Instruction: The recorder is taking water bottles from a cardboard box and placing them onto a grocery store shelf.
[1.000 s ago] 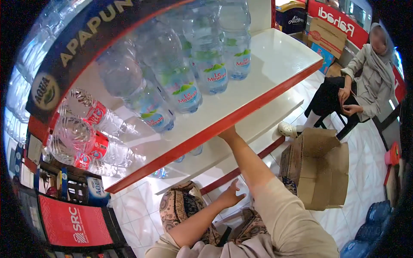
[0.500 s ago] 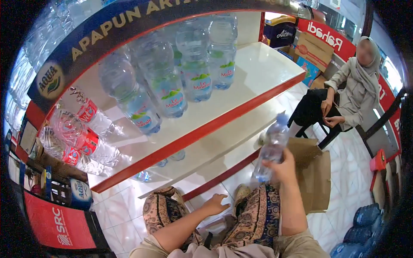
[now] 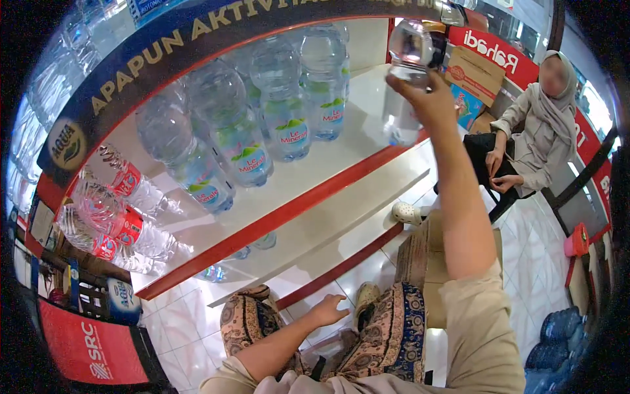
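A clear plastic water bottle is upright at the right end of the white shelf, and my right hand is wrapped round its middle. Whether its base touches the shelf I cannot tell. My left hand hovers above my lap with its fingers apart and nothing in it. To the left of the held bottle, several large water bottles with green and blue labels stand in rows on the shelf. Several bottles with red labels stand at the shelf's left end.
A red strip edges the shelf's front, with a lower shelf beneath. An open cardboard box stands on the floor by my right knee. Another person sits at the right. Large blue bottles lie at the lower right.
My right hand has lifted the bottle from beside the cardboard box up and away from me to the shelf's right end. My left hand has hardly moved. The view has shifted slightly.
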### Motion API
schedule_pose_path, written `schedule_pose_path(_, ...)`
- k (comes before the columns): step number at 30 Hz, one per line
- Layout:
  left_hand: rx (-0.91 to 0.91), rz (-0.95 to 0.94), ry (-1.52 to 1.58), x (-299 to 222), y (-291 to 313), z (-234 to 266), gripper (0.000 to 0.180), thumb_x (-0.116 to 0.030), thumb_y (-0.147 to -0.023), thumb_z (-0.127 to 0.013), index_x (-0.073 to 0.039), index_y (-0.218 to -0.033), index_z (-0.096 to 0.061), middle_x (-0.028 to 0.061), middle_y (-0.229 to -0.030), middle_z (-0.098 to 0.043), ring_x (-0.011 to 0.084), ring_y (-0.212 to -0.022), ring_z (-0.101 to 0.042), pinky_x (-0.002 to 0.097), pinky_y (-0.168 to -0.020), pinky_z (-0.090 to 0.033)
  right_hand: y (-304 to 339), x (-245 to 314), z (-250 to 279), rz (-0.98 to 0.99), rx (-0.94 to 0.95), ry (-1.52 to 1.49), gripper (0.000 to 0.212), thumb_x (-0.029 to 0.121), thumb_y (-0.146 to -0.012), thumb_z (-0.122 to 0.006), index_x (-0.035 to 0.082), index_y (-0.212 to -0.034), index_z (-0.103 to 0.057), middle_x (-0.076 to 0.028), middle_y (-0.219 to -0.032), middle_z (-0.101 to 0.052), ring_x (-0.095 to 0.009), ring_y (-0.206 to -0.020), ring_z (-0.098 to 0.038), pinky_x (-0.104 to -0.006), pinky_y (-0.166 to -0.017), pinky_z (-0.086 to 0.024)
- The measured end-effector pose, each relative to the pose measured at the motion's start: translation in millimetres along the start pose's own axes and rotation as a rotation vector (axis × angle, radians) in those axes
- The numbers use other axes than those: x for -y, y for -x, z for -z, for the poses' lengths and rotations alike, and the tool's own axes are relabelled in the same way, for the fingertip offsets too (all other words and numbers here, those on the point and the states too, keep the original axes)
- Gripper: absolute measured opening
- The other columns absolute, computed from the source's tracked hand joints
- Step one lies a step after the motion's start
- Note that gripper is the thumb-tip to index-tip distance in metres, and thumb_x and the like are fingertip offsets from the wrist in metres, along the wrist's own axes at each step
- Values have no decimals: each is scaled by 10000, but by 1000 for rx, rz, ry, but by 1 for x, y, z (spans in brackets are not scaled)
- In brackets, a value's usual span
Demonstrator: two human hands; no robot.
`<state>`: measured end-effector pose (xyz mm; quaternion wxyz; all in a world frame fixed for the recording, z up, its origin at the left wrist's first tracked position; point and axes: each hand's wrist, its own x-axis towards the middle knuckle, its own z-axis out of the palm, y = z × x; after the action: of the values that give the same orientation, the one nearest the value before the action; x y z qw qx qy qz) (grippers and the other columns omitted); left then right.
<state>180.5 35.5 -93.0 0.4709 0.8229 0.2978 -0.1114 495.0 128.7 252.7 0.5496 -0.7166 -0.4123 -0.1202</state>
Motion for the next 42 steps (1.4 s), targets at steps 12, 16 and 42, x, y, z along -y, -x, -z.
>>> schedule_pose_path(12,-131,-21,68,11,8,-3,778,-429,-754,-598,-17,-1327,-271,301,-1236,-389,412,-1122,-434,414,-958,-370,7,-4,-59,132,29,-93,776,380,-684,-747,-41,-1236,-400,-196,-1085,-574,-272,-990,-573,-328,-847,-442)
schedule_pose_path(16,-108,41,95,12,15,5,794,-434,-756,-598,-30,-1340,-243,306,-1244,-376,418,-1125,-431,422,-955,-373,16,-19,-60,107,146,-245,734,290,-728,-724,-35,-1266,-346,-217,-1128,-549,-302,-1050,-545,-349,-880,-426)
schedule_pose_path(42,-138,117,54,3,32,18,777,-377,-740,-624,-55,-1340,-249,307,-1257,-357,423,-1093,-464,425,-940,-387,284,3,-80,-133,397,-621,427,5,-771,-545,0,-1173,-403,-155,-1124,-470,-238,-1092,-456,-350,-936,-366)
